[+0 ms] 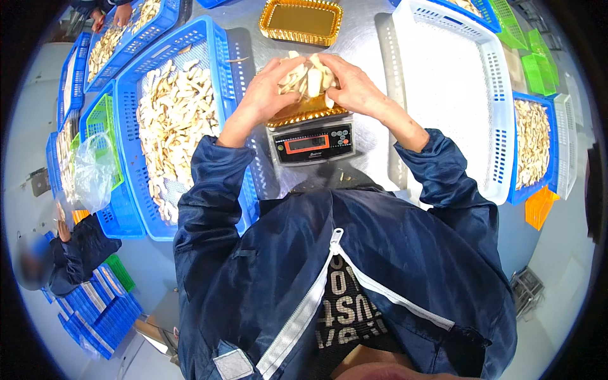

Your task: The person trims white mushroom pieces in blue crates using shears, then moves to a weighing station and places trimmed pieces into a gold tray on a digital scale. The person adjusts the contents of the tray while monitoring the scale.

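My left hand (270, 90) and my right hand (354, 85) cup a heap of pale mushroom slices (308, 78) from both sides. The heap is over a gold tray (304, 116), whose near fluted rim shows below my hands. Beneath the tray is a digital weighing scale (313, 142), its display and buttons facing me. Fingers hide part of the heap and most of the tray. To the left, a large blue plastic crate (216, 61) holds many loose mushroom slices (178, 109). A second gold tray (301, 19) lies beyond my hands.
A white plastic crate (498, 95) stands on the right of the metal table (247, 47). Farther right, a blue crate (510, 142) holds more slices. Another person's hands (111, 19) are at a far-left crate. A person (71, 256) stands at left, near a clear plastic bag (95, 166).
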